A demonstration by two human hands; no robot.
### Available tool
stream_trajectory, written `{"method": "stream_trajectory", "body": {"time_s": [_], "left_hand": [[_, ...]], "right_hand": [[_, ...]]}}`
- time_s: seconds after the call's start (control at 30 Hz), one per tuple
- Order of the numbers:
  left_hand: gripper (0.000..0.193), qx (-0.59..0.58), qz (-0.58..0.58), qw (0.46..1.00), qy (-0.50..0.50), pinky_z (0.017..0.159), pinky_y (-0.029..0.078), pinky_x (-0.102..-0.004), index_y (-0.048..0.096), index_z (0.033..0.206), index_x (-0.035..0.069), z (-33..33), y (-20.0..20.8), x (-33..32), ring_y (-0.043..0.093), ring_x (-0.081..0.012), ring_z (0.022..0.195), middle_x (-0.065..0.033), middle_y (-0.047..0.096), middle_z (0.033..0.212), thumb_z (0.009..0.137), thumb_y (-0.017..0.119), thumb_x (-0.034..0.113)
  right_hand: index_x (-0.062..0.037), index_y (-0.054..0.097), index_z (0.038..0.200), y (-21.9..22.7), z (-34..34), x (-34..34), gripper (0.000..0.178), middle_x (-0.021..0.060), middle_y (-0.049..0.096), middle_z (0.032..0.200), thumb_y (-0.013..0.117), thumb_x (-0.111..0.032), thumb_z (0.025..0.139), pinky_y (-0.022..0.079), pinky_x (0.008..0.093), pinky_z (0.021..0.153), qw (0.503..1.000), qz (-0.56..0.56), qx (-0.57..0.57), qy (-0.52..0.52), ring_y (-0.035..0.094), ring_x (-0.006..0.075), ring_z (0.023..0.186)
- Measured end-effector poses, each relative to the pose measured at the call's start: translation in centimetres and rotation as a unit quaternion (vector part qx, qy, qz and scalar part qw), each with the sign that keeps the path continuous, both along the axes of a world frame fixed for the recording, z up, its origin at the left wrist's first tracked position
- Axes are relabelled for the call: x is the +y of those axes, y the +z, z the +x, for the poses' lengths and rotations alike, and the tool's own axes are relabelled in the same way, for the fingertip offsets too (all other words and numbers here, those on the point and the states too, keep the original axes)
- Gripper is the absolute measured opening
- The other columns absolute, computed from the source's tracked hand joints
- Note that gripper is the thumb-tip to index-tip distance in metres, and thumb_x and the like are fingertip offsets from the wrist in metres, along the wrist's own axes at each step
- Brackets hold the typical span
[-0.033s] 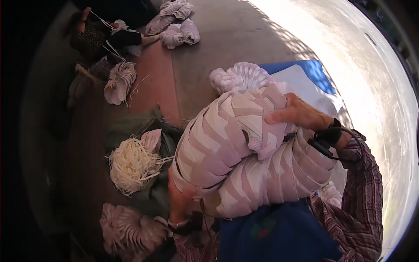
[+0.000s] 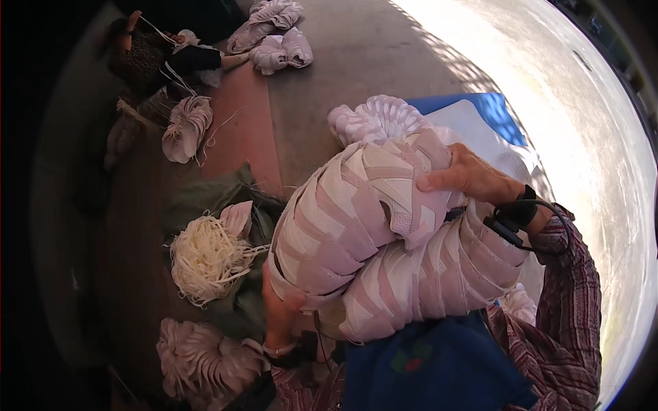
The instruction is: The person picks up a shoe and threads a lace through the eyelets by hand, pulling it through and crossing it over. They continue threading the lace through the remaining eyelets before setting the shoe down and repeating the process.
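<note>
A long curved stack of nested pink and white shoe uppers point(image 2: 336, 219) lies slanted across my lap. My right hand point(image 2: 459, 175) grips its far right end, thumb on the top piece and fingers behind. At the near left end, my left hand point(image 2: 279, 305) holds the stack from the side and below, with most of its fingers hidden. Under and beside it rests a second stack of similar uppers point(image 2: 432, 281), touching the first. A blue cloth point(image 2: 439, 366) covers my lap below both.
To the left, a heap of cream laces point(image 2: 205, 260) lies on dark green cloth point(image 2: 236, 185). More stacked uppers point(image 2: 205, 363) sit near left. Beyond are another bundle point(image 2: 377, 120), a blue sheet point(image 2: 490, 113) and bundles on the floor point(image 2: 281, 51). A person point(image 2: 147, 61) handles laces far left.
</note>
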State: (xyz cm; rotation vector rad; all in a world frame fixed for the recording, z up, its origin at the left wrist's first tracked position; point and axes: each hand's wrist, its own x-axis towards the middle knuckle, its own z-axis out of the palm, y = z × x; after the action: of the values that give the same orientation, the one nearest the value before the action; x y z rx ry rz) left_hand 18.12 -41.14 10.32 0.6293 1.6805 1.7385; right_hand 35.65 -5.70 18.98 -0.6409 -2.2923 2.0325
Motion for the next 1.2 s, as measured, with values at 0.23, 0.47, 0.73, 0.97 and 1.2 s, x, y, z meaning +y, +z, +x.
{"method": "stream_trajectory", "body": {"time_s": [0.23,0.47,0.73,0.97,1.2], "left_hand": [[0.116,-0.127,0.016,0.991,0.036,0.104,0.043,-0.0377,0.028,0.147,-0.003,-0.4,-2.8,-2.0,0.05,-0.0249,0.127,-0.015,0.045,0.142,0.064,0.085,0.054],[0.115,-0.165,0.026,0.985,0.035,0.103,0.044,-0.038,0.028,0.146,-0.004,-1.4,-3.8,-2.8,0.052,-0.0256,0.124,-0.0157,0.048,0.138,0.065,0.084,0.055],[0.113,0.112,-0.026,0.993,0.032,0.105,0.038,-0.0391,0.029,0.146,-0.005,-1.0,3.1,1.9,0.049,-0.0261,0.125,-0.0179,0.046,0.139,0.067,0.079,0.06],[0.089,0.266,-0.069,0.948,-0.16,0.107,0.036,-0.0408,0.044,0.135,-0.003,-5.4,7.4,3.6,0.048,-0.0289,0.126,-0.0199,0.046,0.138,0.076,0.075,0.056],[0.081,0.556,-0.087,0.768,-0.307,0.11,0.033,-0.048,0.045,0.14,0.007,-3.8,11.2,11.1,0.042,-0.0413,0.131,-0.0218,0.043,0.143,0.073,0.079,0.037]], "right_hand": [[0.0059,0.063,0.118,-1.8,1.6,2.0,0.053,0.0111,0.07,0.103,0.077,-0.031,0.083,0.055,0.027,0.076,0.984,-0.102,0.028,-0.147,0.068,0.0149,0.086],[0.0072,0.061,0.118,-2.8,1.3,3.2,0.049,0.0122,0.07,0.102,0.076,-0.027,0.086,0.057,0.0277,0.073,0.962,-0.135,0.054,-0.23,0.069,0.0147,0.082],[0.0058,0.063,0.118,-2.0,0.8,2.4,0.071,0.0128,0.069,0.098,0.072,-0.053,0.08,0.051,0.026,0.063,0.992,0.046,-0.049,-0.102,0.066,0.019,0.085],[0.0007,0.067,0.114,-2.3,0.3,1.5,0.074,0.0082,0.067,0.085,0.08,-0.055,0.067,0.04,0.0258,0.048,0.992,0.088,-0.091,-0.019,0.06,0.0161,0.071],[-0.0001,0.068,0.112,-2.6,0.5,1.6,0.068,0.0064,0.067,0.086,0.082,-0.049,0.067,0.04,0.0245,0.05,0.996,0.058,-0.031,-0.054,0.06,0.0136,0.07]]}}
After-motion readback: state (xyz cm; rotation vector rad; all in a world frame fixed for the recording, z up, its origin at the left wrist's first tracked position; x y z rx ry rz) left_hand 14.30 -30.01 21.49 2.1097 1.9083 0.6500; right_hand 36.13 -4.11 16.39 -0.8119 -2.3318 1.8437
